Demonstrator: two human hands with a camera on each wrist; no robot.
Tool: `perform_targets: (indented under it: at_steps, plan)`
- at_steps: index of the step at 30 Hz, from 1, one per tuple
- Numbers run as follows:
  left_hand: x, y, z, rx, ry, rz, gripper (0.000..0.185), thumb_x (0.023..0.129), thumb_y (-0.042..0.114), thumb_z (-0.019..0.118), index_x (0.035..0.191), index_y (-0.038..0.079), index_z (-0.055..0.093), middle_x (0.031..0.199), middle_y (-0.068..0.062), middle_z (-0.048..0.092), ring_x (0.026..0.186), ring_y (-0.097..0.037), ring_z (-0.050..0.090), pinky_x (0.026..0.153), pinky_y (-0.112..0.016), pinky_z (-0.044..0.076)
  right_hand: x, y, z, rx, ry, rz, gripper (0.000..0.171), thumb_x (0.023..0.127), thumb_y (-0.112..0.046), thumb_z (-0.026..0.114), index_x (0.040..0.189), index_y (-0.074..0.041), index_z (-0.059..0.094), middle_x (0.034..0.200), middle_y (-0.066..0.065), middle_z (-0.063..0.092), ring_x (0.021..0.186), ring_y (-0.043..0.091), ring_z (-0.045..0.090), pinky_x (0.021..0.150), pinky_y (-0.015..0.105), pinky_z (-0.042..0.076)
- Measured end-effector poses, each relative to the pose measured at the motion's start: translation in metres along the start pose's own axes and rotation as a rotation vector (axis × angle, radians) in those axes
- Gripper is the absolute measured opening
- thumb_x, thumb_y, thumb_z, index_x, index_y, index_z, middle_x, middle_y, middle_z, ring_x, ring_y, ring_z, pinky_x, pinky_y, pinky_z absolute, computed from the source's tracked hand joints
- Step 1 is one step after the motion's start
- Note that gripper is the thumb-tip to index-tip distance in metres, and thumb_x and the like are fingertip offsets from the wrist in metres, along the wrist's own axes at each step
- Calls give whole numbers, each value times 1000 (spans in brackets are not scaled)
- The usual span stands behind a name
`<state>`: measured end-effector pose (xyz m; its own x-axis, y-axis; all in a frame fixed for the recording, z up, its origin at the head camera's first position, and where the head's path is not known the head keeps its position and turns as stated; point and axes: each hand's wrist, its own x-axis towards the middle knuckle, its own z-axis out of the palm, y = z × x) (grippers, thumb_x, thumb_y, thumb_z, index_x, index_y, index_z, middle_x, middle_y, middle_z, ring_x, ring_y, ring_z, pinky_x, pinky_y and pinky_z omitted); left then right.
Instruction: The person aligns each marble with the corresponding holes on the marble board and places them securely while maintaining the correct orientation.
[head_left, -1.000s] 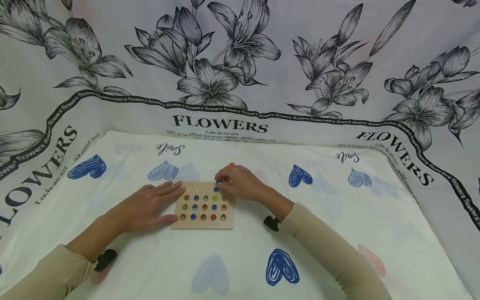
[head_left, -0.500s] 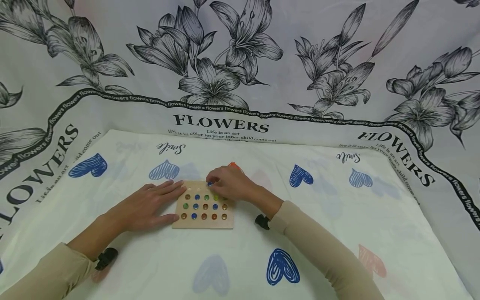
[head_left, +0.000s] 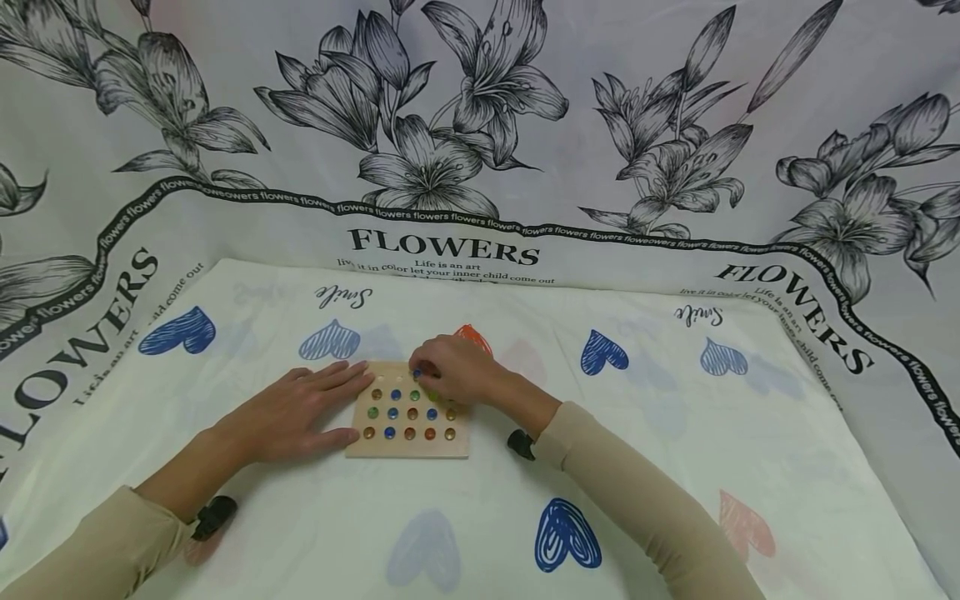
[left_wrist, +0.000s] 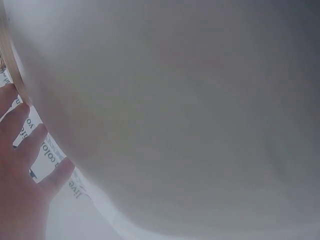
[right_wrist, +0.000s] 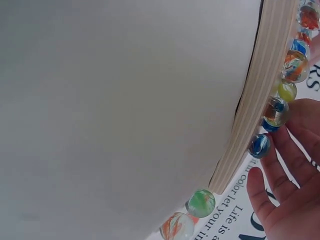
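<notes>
A square wooden board (head_left: 408, 451) lies on the cloth, with coloured marbles (head_left: 411, 413) in rows of round hollows. My left hand (head_left: 300, 412) rests flat against the board's left edge, fingers straight. My right hand (head_left: 457, 377) reaches over the far row and pinches a blue marble (head_left: 417, 373) at its fingertips. In the right wrist view the board's edge (right_wrist: 260, 95) runs up the frame, lined with marbles, and my fingers (right_wrist: 285, 165) touch a blue marble (right_wrist: 259, 145). The left wrist view shows only my left fingers (left_wrist: 25, 160) and blurred cloth.
The table is covered by a white cloth with blue hearts (head_left: 567, 535). A flower-printed sheet (head_left: 442, 167) hangs behind and at both sides. An orange heart print (head_left: 474, 336) shows behind my right hand. A green marble (right_wrist: 202, 202) and an orange-white one (right_wrist: 176, 226) sit past the board's corner.
My right hand has moved left along the board's far row, carrying the blue marble. The left hand and the board have stayed put.
</notes>
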<state>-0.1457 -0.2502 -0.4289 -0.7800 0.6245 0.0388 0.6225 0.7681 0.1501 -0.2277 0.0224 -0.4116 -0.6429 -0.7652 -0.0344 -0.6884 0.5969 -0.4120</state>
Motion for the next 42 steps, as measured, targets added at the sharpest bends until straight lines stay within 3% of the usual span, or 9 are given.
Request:
perform_targets:
  at_steps: [15, 23, 29, 34, 42]
  plan:
    - [0, 0, 2, 8, 0, -5, 76, 94, 63, 52, 152, 15, 43, 157, -5, 39, 142, -33, 39, 104, -58, 41, -4, -1, -4, 23, -10, 9, 19, 96, -18, 66, 114, -13, 72, 104, -7, 68, 92, 7, 57, 85, 19, 48]
    - [0, 0, 1, 6, -21, -23, 77, 93, 65, 52, 153, 16, 42, 158, -4, 38, 142, -33, 39, 104, -59, 40, -26, 11, -19, 81, 56, 91, 17, 96, -15, 66, 112, -13, 72, 104, -6, 69, 98, 7, 61, 90, 24, 49]
    - [0, 0, 0, 9, -31, -29, 78, 93, 66, 51, 153, 17, 41, 158, -3, 37, 143, -32, 37, 105, -59, 40, -44, 33, -22, 86, 99, 105, 17, 95, -12, 66, 111, -12, 73, 100, -5, 69, 90, 10, 59, 87, 27, 50]
    - [1, 1, -1, 9, -20, -24, 77, 94, 65, 51, 152, 16, 42, 157, -4, 39, 142, -33, 39, 104, -59, 40, -58, 42, -24, 84, 90, 133, 18, 96, -13, 66, 112, -9, 74, 96, -3, 69, 86, 11, 58, 82, 26, 51]
    - [1, 0, 0, 7, -9, -16, 77, 93, 65, 52, 152, 16, 43, 157, -5, 39, 142, -34, 39, 103, -59, 41, -72, 52, -20, 87, 46, 209, 25, 92, -15, 68, 116, -9, 73, 102, -2, 71, 90, 11, 61, 85, 27, 53]
